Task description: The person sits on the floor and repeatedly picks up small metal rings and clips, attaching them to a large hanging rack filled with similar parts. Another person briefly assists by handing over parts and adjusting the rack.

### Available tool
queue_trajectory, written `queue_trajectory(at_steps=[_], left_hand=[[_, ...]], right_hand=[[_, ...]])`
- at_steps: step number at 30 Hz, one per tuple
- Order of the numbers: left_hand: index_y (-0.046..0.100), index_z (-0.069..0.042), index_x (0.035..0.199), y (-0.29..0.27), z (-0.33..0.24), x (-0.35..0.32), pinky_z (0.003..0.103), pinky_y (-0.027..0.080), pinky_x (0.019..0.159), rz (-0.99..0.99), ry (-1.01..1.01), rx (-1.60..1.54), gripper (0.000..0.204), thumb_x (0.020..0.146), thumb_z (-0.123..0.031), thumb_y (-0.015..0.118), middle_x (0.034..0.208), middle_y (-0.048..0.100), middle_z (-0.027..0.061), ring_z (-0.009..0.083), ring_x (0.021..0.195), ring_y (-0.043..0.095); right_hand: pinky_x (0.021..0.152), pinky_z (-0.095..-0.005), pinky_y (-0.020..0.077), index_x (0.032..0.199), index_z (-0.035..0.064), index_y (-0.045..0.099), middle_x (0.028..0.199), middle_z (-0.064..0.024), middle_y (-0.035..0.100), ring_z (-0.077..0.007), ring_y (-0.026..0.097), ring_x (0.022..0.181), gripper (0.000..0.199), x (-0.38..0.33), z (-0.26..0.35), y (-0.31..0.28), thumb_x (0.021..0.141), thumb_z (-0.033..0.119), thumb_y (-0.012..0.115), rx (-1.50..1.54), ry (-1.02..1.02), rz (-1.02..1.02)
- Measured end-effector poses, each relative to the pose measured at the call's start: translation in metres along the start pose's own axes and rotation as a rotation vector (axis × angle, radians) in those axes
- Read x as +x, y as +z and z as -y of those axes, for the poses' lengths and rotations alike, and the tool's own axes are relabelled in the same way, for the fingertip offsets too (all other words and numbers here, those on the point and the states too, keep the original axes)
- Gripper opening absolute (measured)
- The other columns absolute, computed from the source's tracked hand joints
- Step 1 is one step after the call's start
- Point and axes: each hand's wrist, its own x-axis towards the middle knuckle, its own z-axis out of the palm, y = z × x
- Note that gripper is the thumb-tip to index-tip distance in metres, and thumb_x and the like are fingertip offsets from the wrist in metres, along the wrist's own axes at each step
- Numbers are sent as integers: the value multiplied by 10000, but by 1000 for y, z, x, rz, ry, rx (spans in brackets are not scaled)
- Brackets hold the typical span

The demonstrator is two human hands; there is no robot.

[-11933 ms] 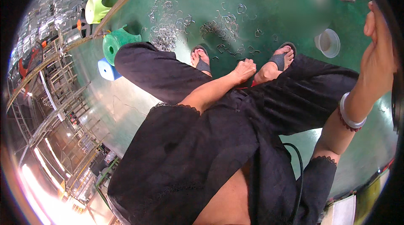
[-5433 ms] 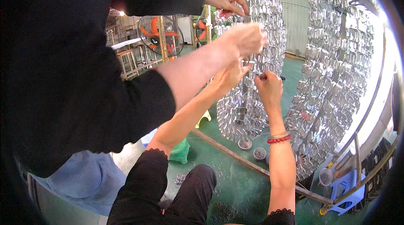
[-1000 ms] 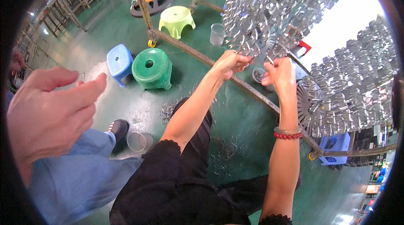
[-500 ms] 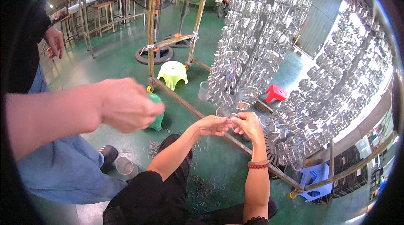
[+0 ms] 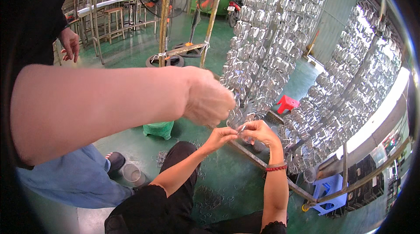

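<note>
My left hand [image 5: 221, 137] is closed in a pinch, its fingertips meeting those of my right hand [image 5: 261, 133]. Between the right thumb and fingers is a small shiny metal piece [image 5: 242, 129]; whether the left fingers grip it too or something tiny of their own is hidden. Just beyond both hands hang dense strands of silver metal pieces [image 5: 262, 50] on a frame. A co-worker's closed hand [image 5: 210, 96] reaches across from the left, above my left hand; what it holds, if anything, cannot be seen.
The frame's lower bar [image 5: 249, 155] runs under my hands. Thin metal bits [image 5: 210, 199] litter the floor by my legs. A clear plastic cup [image 5: 132, 174] stands near the co-worker's foot. Around are a green stool [image 5: 158, 130], a red stool [image 5: 287, 103] and a blue stool [image 5: 328, 192].
The co-worker's arm has swung right, toward the hanging strands, and now covers the pale yellow stool. My left fingers have drawn into a pinch; my hands stay together at nearly the same place.
</note>
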Motion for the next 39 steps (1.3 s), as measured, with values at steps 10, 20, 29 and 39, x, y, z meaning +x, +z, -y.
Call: queue_trajectory(at_steps=[10, 20, 29, 39], left_hand=[[634, -85, 951, 13, 5, -1, 335, 518, 692, -326, 504, 654, 200, 758, -45, 664, 961, 639, 66, 241, 831, 628], [630, -112, 915, 6, -2, 7, 356, 452, 559, -348, 410, 756, 128, 790, -118, 656, 774, 508, 51, 227, 748, 541], [613, -102, 874, 2, -2, 16, 369, 447, 553, -359, 331, 851, 92, 803, -149, 648, 743, 455, 60, 228, 758, 539], [631, -109, 867, 18, 19, 21, 372, 453, 556, -492, 438, 803, 131, 748, -88, 680, 728, 464, 60, 242, 701, 538]], right_hand=[[423, -192, 436, 1091, -79, 610, 807, -73, 652, -82, 586, 614, 330, -16, -15, 18, 827, 115, 648, 0, -79, -254], [646, -381, 505, 1000, 4, 675, 771, -206, 665, -302, 670, 693, 421, 18, -15, 40, 762, 351, 691, -396, 22, -628], [430, -243, 486, 834, -113, 661, 666, -110, 661, -125, 630, 519, 284, 26, 15, 41, 794, 167, 682, -155, 5, -514], [540, -324, 537, 639, -37, 657, 542, -123, 631, -206, 648, 501, 293, 58, -13, 28, 734, 235, 710, -465, 167, -624]])
